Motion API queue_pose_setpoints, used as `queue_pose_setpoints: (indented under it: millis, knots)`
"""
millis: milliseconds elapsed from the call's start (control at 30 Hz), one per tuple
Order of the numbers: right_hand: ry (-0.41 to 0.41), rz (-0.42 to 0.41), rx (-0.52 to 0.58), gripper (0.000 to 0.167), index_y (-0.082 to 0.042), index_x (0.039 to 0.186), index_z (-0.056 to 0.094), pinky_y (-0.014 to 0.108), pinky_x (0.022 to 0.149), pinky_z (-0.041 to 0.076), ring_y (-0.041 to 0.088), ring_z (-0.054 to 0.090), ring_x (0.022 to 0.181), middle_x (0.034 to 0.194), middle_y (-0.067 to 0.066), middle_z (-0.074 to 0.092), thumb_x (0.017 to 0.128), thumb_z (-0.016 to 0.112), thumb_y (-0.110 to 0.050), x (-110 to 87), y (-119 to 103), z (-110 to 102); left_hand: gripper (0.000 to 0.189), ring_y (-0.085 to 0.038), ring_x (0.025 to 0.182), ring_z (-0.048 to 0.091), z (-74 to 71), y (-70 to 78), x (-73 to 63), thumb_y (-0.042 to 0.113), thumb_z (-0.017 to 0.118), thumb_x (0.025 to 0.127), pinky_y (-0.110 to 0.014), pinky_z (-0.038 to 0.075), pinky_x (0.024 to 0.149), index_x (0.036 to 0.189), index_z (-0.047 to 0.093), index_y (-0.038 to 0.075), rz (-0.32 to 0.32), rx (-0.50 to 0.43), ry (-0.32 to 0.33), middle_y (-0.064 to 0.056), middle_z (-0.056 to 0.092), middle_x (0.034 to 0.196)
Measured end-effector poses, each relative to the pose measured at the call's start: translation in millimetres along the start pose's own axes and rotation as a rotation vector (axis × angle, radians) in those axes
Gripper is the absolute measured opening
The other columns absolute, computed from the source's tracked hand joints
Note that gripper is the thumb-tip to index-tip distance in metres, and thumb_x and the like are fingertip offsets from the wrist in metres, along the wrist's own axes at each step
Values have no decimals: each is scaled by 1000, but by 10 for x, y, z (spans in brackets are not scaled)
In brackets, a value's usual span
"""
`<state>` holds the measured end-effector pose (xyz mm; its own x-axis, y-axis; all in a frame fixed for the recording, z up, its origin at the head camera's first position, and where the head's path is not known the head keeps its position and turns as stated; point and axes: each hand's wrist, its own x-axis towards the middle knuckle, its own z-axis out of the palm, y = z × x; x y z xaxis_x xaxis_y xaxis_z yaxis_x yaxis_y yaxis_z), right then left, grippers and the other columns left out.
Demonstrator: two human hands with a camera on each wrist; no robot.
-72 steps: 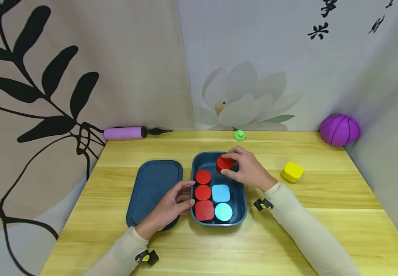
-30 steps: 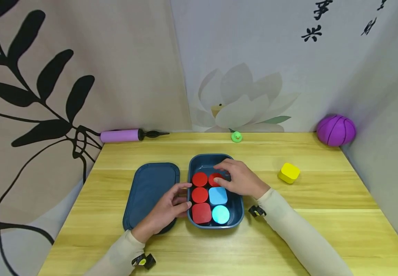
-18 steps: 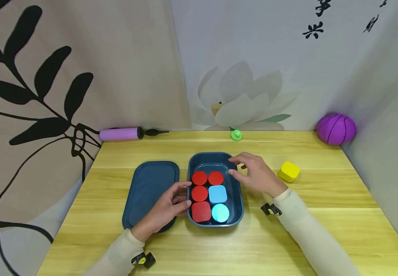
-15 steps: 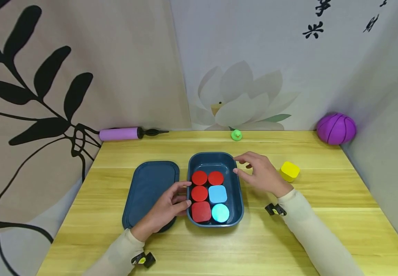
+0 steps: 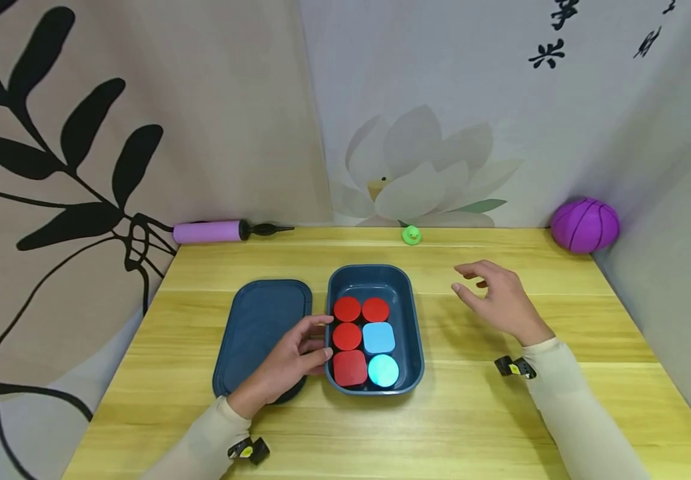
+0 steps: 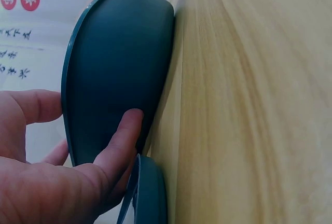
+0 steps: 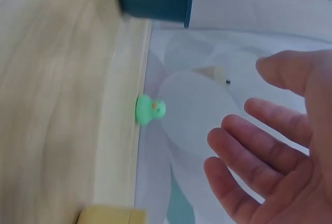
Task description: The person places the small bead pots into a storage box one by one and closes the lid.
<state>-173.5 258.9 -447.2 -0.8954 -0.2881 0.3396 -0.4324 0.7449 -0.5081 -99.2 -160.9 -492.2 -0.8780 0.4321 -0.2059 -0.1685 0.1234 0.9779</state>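
A dark blue box [image 5: 405, 320] stands on the table with several blocks in it. Round red blocks [image 5: 347, 336], a square red block [image 5: 350, 368], a square light blue block [image 5: 378, 338] and a round light blue block [image 5: 383, 371] fill its left and middle part. My left hand [image 5: 288, 360] touches the box's left side, its fingers against the outer wall [image 6: 109, 68]. Off to the right, my right hand [image 5: 504, 303] hangs above the table with relaxed fingers and nothing in it. It hides the yellow block [image 7: 110, 215] in the head view.
Left of the box lies a flat dark blue lid [image 5: 261, 327], partly under my left forearm and hand. Along the back edge are a purple hand pump [image 5: 207, 232], a green toy duck [image 5: 411, 235] and a purple ball [image 5: 585, 225], with the wall behind.
My right hand has set a round red block down in the box, let go of it and moved right, over the yellow block. My left hand stays at the box.
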Motion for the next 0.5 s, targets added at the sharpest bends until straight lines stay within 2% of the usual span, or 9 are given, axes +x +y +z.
queue_pose_setpoints:
  millis: [267,500]
  knots:
    - [50,92,-9,36,-4,132,71,61,95,55,41,67,117,128,18,73,103,71,-26,-124,287,-142,61,-37,135,59,5,11,-13,17,67,105,-42,63,94,160,40,17,-4,2,0,-23,44,158]
    - [28,187,-6,43,-2,134,68,65,101,50,45,62,125,132,22,69,105,68,-33,-220,539,-194,61,-37,134,59,10,27,-15,16,67,105,-42,63,94,160,41,17,-7,5,3,-23,44,158]
